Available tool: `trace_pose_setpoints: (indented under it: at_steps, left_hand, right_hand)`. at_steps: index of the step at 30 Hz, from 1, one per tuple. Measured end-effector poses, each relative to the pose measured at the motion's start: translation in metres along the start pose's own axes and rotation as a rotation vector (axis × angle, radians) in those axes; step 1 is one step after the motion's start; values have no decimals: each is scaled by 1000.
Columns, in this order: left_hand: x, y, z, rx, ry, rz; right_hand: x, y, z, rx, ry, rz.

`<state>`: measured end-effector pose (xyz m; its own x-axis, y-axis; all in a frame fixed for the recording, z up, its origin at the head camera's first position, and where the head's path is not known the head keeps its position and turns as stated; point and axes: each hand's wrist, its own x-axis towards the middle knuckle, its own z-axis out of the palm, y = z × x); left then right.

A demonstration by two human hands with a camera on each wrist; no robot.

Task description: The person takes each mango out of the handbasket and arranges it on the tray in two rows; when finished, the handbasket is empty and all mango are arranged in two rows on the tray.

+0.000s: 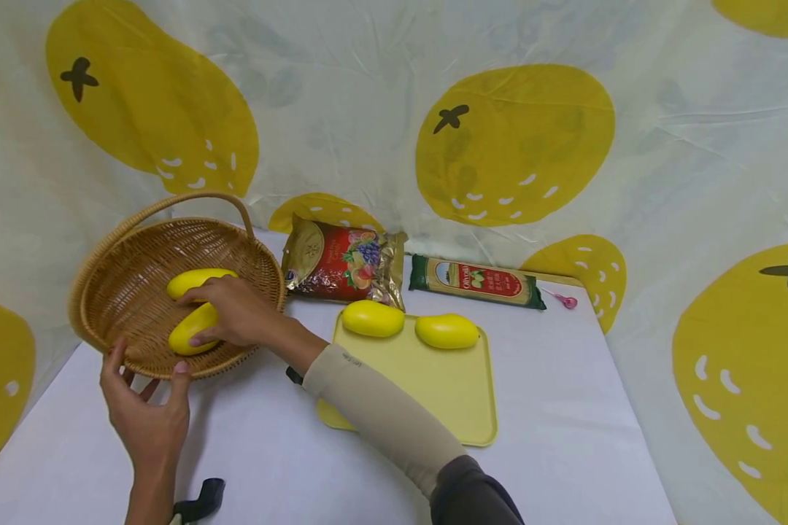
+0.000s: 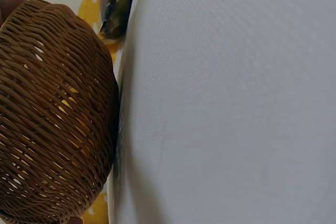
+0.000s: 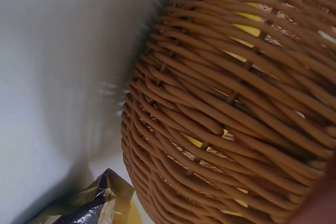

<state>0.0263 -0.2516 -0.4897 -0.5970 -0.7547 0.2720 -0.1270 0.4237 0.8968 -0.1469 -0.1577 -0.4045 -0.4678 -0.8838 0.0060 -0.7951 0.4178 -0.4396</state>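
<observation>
The right grip (image 1: pixel 238 310) holds a mango (image 1: pixel 187 335) seemingly slanting lengthwise away-right.

The fruits (image 1: pixel 189 334) are yellow, the basket (image 1: pixel 128 292) brown, the tray (image 1: pixel 436 390) paler yellow.

The right hand (image 1: pixel 235 310), gripping an oval yellow mango (image 1: pixel 185 338), has open room overhead, but the round brown wicker basket (image 1: pixel 128 310) walls it in, with a second oval yellow mango (image 1: pixel 185 283) just beyond its fingers and the arched wicker handle (image 1: pixel 200 195) farther off. Right of that grip, a shiny red-and-gold bag (image 1: pixel 335 262) crowds the rim; nearer the person, white tabletop (image 1: pixel 263 423) leaves passage between the left hand (image 1: pixel 147 415) and the pale-yellow rectangular tray (image 1: pixel 433 386).
</observation>
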Motion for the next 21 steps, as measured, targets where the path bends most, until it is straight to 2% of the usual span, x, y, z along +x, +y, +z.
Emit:
trace_pose_setpoints:
  at_steps: [8, 14, 21]
  left_hand:
    - [-1, 0, 0, 2, 3, 20]
    - [0, -2, 0, -1, 3, 14]
    - [0, -2, 0, -8, 4, 13]
  right_hand:
    - [21, 3, 7, -23, -118, 56]
    - [28, 2, 9, 12, -160, 76]
    - [33, 1, 14, 29, -208, 140]
